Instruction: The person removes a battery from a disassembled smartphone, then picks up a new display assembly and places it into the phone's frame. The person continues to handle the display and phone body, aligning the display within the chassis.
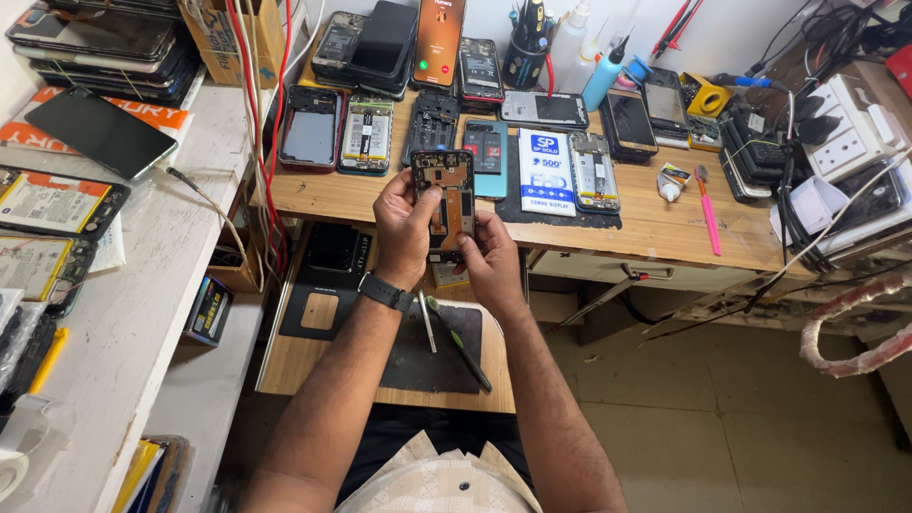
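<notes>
Head view: opened phone (446,202) with back cover off, held upright above the near edge of the wooden bench (655,223). Left hand (404,228) clasping its left side, thumb on the exposed boards; right hand (492,256) pinching the lower right corner. Probably light, stiff yet fragile (bare circuitry, thin flex): best gripped by the frame edges. Screwdriver (461,344) resting on the lap mat (418,361) below.

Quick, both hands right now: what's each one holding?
Left hand: closed on the opened phone, gripping its left edge.
Right hand: closed on the same phone, gripping its lower right corner.
</notes>
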